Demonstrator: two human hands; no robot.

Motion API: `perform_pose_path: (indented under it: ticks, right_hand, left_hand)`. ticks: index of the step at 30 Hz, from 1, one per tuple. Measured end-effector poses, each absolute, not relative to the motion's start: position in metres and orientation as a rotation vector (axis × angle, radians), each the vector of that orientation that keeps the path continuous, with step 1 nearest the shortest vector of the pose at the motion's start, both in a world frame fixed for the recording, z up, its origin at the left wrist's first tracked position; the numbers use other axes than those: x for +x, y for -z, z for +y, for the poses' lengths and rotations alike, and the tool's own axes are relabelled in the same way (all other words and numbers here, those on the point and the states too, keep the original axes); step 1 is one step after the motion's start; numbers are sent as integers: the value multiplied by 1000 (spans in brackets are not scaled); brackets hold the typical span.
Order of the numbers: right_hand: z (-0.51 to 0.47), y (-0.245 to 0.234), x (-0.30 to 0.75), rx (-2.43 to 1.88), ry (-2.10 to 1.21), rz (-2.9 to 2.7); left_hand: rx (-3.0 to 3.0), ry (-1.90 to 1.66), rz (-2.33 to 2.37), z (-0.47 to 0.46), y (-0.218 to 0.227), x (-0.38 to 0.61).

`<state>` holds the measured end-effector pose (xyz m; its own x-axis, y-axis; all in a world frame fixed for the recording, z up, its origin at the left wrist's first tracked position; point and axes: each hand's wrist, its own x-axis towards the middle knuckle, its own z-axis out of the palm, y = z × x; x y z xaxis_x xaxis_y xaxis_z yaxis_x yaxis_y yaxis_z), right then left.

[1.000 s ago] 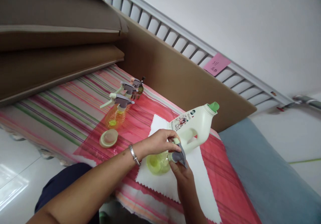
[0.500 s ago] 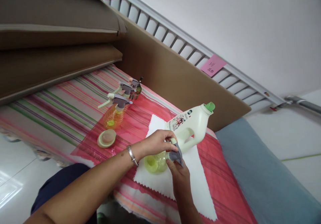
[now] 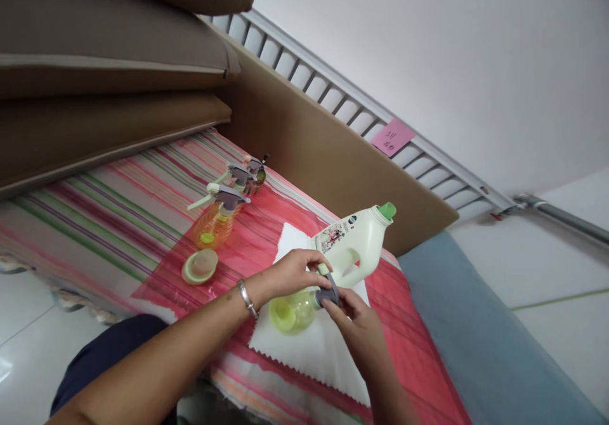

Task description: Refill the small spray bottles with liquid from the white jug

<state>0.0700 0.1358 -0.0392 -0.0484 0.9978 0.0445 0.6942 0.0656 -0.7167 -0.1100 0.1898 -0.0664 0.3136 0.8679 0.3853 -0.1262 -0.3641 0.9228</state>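
A small yellow-green spray bottle [image 3: 291, 311] stands on a white cloth [image 3: 311, 342]. My left hand [image 3: 292, 273] is closed around its neck from above, a bracelet on the wrist. My right hand [image 3: 359, 323] pinches the grey spray head [image 3: 328, 294] at the bottle's top. Just behind my hands a white detergent jug [image 3: 354, 246] with a green cap stands on the same cloth.
Three orange spray bottles [image 3: 216, 219] stand in a row on the striped cover, with a round pale lid [image 3: 200, 266] in front of them. Brown cushions [image 3: 95, 63] are stacked at the left, a cardboard panel [image 3: 323, 152] behind, and a grey-blue mat [image 3: 476, 342] at the right.
My right hand has turned on the grey spray head, its fingers now more on top of it. The left hand keeps its hold on the bottle. The camera has shifted slightly.
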Motion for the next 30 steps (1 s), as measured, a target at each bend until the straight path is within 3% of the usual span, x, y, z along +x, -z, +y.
perform_pose_path:
  ticks: [5,13,30]
  right_hand:
    - [141,34,57,-1767,-598,-1765]
    - [142,32,51,-1837,-504,-1756]
    - [139,37,50,-1785,-504,-1859]
  left_hand:
    - [1662,-1593,1000,156,61,-114]
    - [1933,-1251,1363,127,101,-75]
    - [1898,-1282,1160,147,107,-77]
